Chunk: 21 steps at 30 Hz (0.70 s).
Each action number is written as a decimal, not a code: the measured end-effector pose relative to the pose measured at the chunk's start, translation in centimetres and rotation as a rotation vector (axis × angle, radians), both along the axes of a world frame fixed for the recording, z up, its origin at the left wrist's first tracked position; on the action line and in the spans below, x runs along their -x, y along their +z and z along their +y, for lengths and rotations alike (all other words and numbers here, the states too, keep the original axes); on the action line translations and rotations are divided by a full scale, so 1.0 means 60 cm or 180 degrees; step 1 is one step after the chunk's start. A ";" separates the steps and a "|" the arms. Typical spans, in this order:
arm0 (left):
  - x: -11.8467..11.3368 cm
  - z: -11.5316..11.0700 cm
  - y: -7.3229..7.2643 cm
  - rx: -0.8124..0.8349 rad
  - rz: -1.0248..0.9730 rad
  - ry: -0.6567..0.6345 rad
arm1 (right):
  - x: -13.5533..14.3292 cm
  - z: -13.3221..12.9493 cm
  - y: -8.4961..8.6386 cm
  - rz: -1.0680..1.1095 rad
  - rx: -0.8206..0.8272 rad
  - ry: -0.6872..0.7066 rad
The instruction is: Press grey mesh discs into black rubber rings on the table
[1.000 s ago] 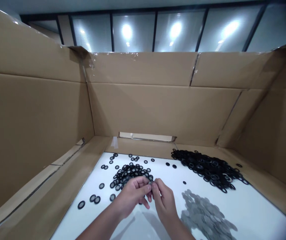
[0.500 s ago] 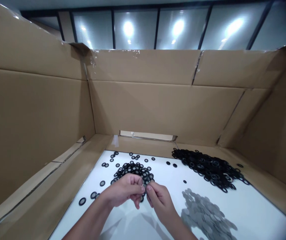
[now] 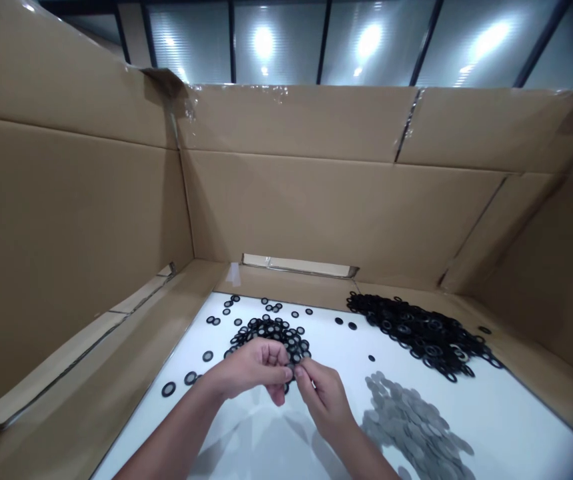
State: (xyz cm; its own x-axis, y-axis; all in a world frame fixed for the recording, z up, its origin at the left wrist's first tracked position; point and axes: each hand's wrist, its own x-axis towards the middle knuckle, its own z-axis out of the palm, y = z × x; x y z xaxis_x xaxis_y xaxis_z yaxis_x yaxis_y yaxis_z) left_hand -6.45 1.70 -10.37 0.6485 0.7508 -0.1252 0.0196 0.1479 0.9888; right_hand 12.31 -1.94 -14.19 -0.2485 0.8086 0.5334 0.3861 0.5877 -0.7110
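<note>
My left hand (image 3: 262, 369) and my right hand (image 3: 322, 393) meet over the white board, fingertips almost touching. Pinched between them is a small black ring (image 3: 291, 371), mostly covered by my fingers; whether a grey disc sits in it is hard to make out. Just behind the hands lies a pile of black rings with grey discs in them (image 3: 272, 328). To the right of my right hand is a heap of loose grey discs (image 3: 411, 423). Farther back on the right, plain black rings (image 3: 416, 333) form a larger heap.
Tall cardboard walls (image 3: 291, 207) enclose the white board (image 3: 336, 420) at the left, back and right. Several filled rings (image 3: 169, 389) lie scattered at the board's left and back. A few single dark pieces (image 3: 353, 326) lie between the heaps.
The camera view has tilted down slightly, so the walls sit higher in the picture. Both hands stay together in nearly the same pinch, with small finger shifts.
</note>
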 end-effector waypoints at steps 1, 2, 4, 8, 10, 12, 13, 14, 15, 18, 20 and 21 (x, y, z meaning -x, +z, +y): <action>0.000 0.000 0.000 -0.0008 -0.0032 -0.0019 | -0.001 0.000 0.000 0.0004 0.0024 0.0005; 0.000 0.000 0.000 -0.0020 -0.0057 -0.0034 | -0.002 0.000 0.001 0.0007 0.0046 0.0011; -0.001 0.000 0.001 -0.0046 -0.0095 -0.0052 | -0.003 0.000 0.002 0.0013 0.0084 0.0036; -0.008 -0.001 0.004 -0.0056 -0.0157 -0.0042 | -0.003 -0.003 0.005 0.0083 0.0184 0.0065; -0.016 -0.003 0.003 -0.0063 -0.0206 0.0018 | -0.003 -0.003 0.006 0.0153 0.0246 0.0048; -0.023 -0.005 0.001 -0.0067 -0.0271 0.0079 | -0.005 -0.001 0.006 0.0233 0.0297 -0.0047; -0.026 -0.006 0.000 -0.0066 -0.0302 0.0103 | -0.006 0.000 0.005 0.0259 0.0323 -0.0107; -0.027 -0.007 -0.001 -0.0062 -0.0326 0.0124 | -0.007 0.001 0.005 0.0264 0.0360 -0.0150; -0.028 -0.007 -0.002 -0.0059 -0.0339 0.0150 | -0.009 0.003 0.004 0.0253 0.0415 -0.0174; -0.024 -0.005 -0.006 -0.0025 -0.0299 0.0188 | -0.012 0.008 0.004 0.0192 0.0594 -0.0155; -0.019 -0.002 -0.008 0.0031 -0.0223 0.0125 | -0.013 0.010 0.003 0.0168 0.0663 -0.0078; -0.017 -0.001 -0.009 0.0060 -0.0188 0.0081 | -0.014 0.011 0.002 0.0158 0.0680 -0.0029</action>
